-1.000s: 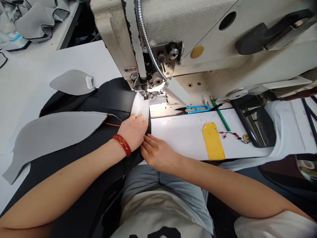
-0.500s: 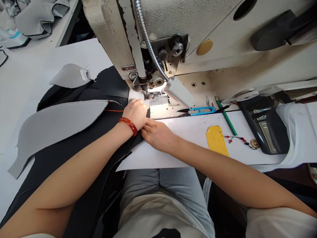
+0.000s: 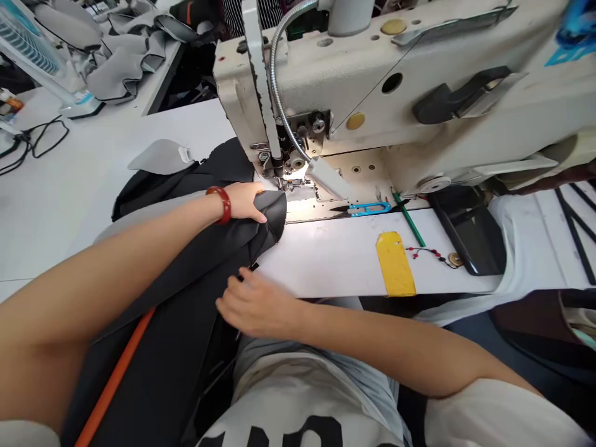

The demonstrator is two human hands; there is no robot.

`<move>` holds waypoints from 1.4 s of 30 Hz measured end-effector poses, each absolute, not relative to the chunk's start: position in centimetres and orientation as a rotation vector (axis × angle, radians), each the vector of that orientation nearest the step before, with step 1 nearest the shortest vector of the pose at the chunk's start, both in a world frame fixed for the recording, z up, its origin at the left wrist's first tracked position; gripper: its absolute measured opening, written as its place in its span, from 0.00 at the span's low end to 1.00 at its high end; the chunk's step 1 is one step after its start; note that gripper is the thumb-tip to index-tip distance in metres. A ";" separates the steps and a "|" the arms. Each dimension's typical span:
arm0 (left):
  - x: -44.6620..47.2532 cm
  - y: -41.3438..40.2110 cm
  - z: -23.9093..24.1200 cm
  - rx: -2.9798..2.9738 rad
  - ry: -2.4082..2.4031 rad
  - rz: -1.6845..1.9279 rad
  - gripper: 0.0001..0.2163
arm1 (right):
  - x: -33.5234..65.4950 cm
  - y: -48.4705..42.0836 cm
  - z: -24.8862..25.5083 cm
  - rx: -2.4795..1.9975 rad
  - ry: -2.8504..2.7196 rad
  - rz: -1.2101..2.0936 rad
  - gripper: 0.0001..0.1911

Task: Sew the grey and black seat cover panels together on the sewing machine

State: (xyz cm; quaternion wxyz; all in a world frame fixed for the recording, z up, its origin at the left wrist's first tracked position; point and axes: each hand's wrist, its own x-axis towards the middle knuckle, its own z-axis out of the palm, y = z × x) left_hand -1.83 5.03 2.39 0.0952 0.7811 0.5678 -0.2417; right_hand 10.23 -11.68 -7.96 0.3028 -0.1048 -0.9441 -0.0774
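Gripping the black cloth (image 3: 186, 320) beside the needle (image 3: 280, 181) with our left hand (image 3: 244, 202), we rest our right hand (image 3: 254, 305) open on it.

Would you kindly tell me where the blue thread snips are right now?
In the head view, the blue thread snips lie on the sewing machine bed, right of the needle, just left of the green pencil and above the yellow tag.
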 end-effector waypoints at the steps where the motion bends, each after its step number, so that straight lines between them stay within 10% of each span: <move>1: -0.8 4.6 2.2 2.329 1.718 -0.775 0.28 | 8.8 -12.5 -8.5 -0.203 -2.509 -0.216 0.17; 14: -0.4 -2.6 -1.2 2.820 1.467 -0.650 0.19 | 8.2 -19.4 -4.9 0.153 -2.600 0.481 0.13; 24: -1.1 1.0 0.4 2.499 1.458 -0.564 0.11 | 13.3 -7.1 -4.0 -1.059 -2.797 -0.094 0.16; 42: 2.4 1.0 -3.1 2.316 1.861 -0.143 0.15 | 13.7 -4.3 -8.2 -0.988 -2.703 -0.059 0.17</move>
